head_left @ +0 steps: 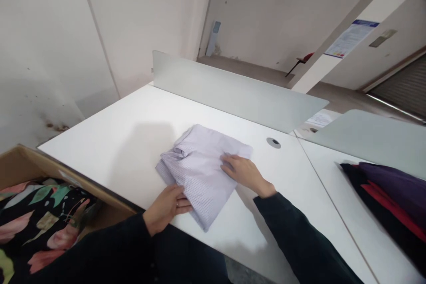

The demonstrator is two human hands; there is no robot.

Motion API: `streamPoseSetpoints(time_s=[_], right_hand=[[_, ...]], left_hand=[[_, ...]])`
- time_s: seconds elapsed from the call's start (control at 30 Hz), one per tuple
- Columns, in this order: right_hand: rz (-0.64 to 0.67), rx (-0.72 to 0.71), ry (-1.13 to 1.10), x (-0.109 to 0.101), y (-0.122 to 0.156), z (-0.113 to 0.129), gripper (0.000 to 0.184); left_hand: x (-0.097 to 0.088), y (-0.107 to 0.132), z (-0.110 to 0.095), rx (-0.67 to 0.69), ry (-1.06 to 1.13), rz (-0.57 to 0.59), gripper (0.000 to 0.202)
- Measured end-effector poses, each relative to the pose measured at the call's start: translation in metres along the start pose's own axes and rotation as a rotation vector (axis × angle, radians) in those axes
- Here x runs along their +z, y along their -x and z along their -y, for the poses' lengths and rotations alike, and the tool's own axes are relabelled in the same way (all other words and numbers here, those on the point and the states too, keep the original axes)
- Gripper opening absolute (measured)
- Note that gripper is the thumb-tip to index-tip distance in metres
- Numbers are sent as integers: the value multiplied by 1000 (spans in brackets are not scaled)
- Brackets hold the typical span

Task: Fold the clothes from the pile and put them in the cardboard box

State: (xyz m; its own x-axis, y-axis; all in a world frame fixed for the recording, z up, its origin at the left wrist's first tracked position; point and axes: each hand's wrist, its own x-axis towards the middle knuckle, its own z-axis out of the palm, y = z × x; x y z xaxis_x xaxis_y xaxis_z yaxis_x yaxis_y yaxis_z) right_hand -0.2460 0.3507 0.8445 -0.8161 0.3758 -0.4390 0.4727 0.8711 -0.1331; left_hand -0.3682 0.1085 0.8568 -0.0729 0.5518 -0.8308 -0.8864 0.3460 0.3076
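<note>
On a white desk [83,142], a folded pale purple striped shirt [199,173] lies between the person's 2 hands, its lower corner near the desk edge. The right hand [244,173] rests on the shirt's right side, fingers [233,164] flat and slightly spread, gripping nothing, while the left hand [166,206] lies against its lower left edge, fingers [179,202] extended and holding nothing. Floral cloth [43,217] fills a cardboard box [26,164] beside the desk's left edge, and dark clothes [389,199] lie far right.
</note>
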Motion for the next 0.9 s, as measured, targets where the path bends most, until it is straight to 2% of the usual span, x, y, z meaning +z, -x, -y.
streamPoseSetpoints(time_s=[0.07,0.13,0.17,0.23,0.3,0.33,0.43,0.53,0.63,0.77,0.83,0.9], right_hand=[[114,-32,-90,-12,23,-2,29],[139,-56,-274,-20,40,-10,28],[90,-37,-377,-22,44,-17,28],[-88,69,-535,-22,48,-35,32],[-241,228,-603,-16,46,-55,37],[-263,303,-608,-12,46,-64,39],[-157,458,-590,0,47,-83,46],[-18,488,-650,5,54,-85,51],[68,482,-854,4,62,-76,55],[208,493,-1108,0,69,-57,68],[286,477,-1144,1,72,-47,71],[282,499,-1100,6,75,-41,68]], left_hand=[[-17,10,-4,34,-79,-8,22],[-32,20,-10,103,-133,-17,32],[-38,25,-12,139,-145,-25,36],[-47,34,-16,190,-145,-75,44],[-50,42,-17,216,-129,-127,49],[-49,45,-16,219,-122,-138,51],[-43,51,-14,201,-119,-147,58],[-33,50,-15,174,-105,-141,74],[-23,44,-16,137,-96,-101,89],[-16,32,-12,160,-90,60,77],[-15,30,-6,178,-75,78,75],[-16,31,-1,172,-53,41,80]])
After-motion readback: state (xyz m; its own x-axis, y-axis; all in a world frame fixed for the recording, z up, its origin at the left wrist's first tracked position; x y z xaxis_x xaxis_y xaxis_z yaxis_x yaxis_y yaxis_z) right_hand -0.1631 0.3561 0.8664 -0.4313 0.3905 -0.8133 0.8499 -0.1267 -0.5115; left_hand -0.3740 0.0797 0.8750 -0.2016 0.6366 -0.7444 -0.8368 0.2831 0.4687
